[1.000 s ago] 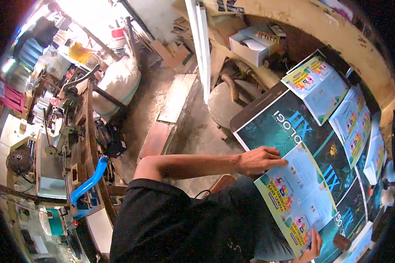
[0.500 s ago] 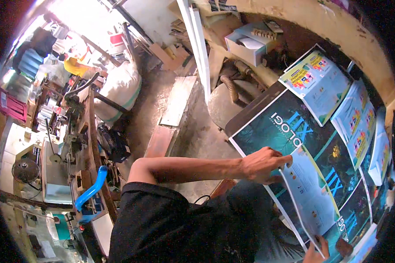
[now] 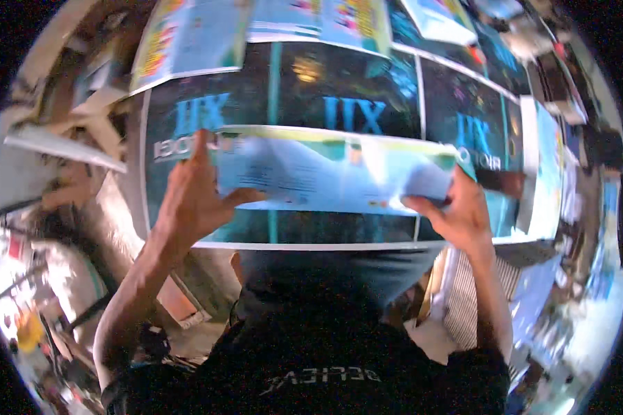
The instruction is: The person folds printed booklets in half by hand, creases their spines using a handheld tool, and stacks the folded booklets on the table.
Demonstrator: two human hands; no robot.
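A long folded printed sheet [image 3: 332,169], pale blue with a green and yellow edge, spans between my hands over a dark printed table covering [image 3: 346,69]. My left hand [image 3: 194,190] is at its left end, thumb over the sheet's lower edge and index finger stretched along the side. At the opposite end, my right hand [image 3: 464,211] grips it with the thumb on top and the fingers partly hidden behind. The sheet is slightly blurred, so whether it touches the covering I cannot tell.
Along the table's far side lie colourful printed sheets [image 3: 201,41], with another stack [image 3: 439,21] farther right. A pale stack of sheets [image 3: 543,173] stands at the table's right end. A white strip [image 3: 66,152] juts in at the left, near a big white sack [image 3: 69,283].
My view has swung round to face the table squarely. The sheet, earlier standing tilted and curved at the right, now spans crosswise before me, with both hands at its ends.
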